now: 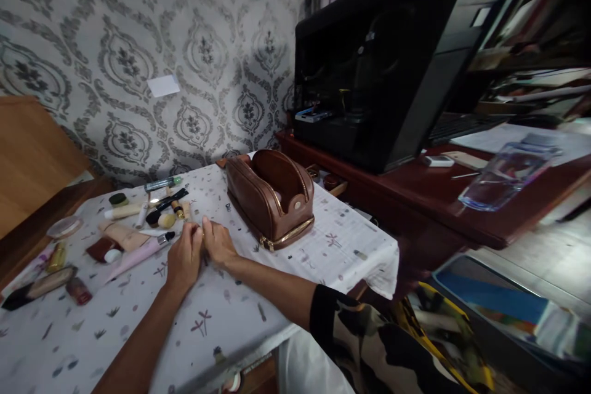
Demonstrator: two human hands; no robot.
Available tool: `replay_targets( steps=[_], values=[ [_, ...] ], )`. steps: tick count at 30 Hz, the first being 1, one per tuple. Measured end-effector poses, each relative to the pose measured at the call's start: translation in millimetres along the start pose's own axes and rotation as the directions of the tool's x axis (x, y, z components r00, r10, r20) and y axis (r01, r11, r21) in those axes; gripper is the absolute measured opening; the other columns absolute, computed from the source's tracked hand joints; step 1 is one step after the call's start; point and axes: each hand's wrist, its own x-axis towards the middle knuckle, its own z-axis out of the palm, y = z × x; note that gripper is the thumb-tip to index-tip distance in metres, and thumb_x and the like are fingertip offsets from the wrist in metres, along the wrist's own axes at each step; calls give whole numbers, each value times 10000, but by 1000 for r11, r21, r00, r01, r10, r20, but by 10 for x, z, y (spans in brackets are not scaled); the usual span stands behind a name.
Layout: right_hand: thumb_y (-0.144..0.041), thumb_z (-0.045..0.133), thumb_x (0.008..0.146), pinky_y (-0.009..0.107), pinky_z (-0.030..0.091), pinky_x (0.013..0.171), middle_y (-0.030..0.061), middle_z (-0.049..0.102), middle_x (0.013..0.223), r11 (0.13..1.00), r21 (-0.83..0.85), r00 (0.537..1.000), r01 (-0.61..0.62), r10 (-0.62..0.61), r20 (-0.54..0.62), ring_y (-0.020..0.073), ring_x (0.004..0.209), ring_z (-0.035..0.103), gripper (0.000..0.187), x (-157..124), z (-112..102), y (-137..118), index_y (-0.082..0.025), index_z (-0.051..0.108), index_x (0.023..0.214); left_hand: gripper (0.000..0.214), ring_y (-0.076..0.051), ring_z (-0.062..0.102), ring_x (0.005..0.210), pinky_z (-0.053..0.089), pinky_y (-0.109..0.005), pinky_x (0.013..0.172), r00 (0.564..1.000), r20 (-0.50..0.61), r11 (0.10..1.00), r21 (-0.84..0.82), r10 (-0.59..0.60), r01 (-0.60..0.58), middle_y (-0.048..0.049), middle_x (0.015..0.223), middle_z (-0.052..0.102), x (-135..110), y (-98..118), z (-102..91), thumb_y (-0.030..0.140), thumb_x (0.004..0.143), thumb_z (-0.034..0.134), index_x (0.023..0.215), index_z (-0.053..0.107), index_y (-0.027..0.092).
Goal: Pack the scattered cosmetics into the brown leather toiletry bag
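My left hand (184, 257) and my right hand (217, 243) meet on the white patterned tablecloth (221, 314), fingers curled together as if pinching something small that I cannot make out. A brown leather pouch (270, 197) with a gold zipper stands open just to the right of my hands. Several cosmetics lie to the left: a pink tube (138, 255), a cream tube (122, 212), a green-capped bottle (162, 183) and small lipsticks (178, 209).
A dark red wooden desk (415, 191) to the right carries a black computer case (383, 68) and a clear plastic container (505, 175). Patterned wallpaper is behind. A wooden headboard (32, 160) stands at the left. Cluttered shelves fill the far right.
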Motion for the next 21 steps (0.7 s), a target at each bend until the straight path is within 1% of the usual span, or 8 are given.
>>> replay_targets(
  steps=[3,6,11,16,21],
  values=[
    [-352,246,1095,304,455,873,168,744,1049,998,-49,999,-32,32,4,222,995,685,512,-26,-4,-30,-121,698,1029,329,-224,584,645,383,-323,636,1000,23,998,-66,-6,8,3,694,583,4,43,-2,488,1008,279,876,468,254],
    [-327,242,1092,326,454,892,183,733,1089,995,-89,999,-51,52,13,239,1030,684,486,-63,-24,-71,-118,681,1069,321,-211,544,608,365,-327,616,999,36,992,-122,-15,19,16,661,535,-4,56,-1,485,1009,286,844,443,258],
    [-337,281,1086,330,463,835,166,748,1040,992,-118,999,-43,46,28,244,952,706,426,-127,-100,-159,-127,649,1134,388,-191,525,618,411,-333,612,993,-9,962,-247,-119,113,16,683,515,-15,11,56,539,1019,266,815,436,257],
    [-325,300,1078,333,462,795,189,748,1059,991,-123,998,-44,49,34,262,946,707,414,-145,-135,-196,-114,649,1145,460,-194,525,628,439,-350,618,991,-21,958,-260,-129,119,14,693,518,-18,-44,92,627,1007,261,817,456,255],
    [-320,328,1069,315,454,782,166,748,1036,995,-94,999,-38,40,23,241,914,695,374,-121,-124,-169,-135,650,1111,465,-196,518,618,446,-355,632,994,7,962,-253,-109,107,18,684,505,-18,-33,65,641,1011,252,845,455,257]
  ],
)
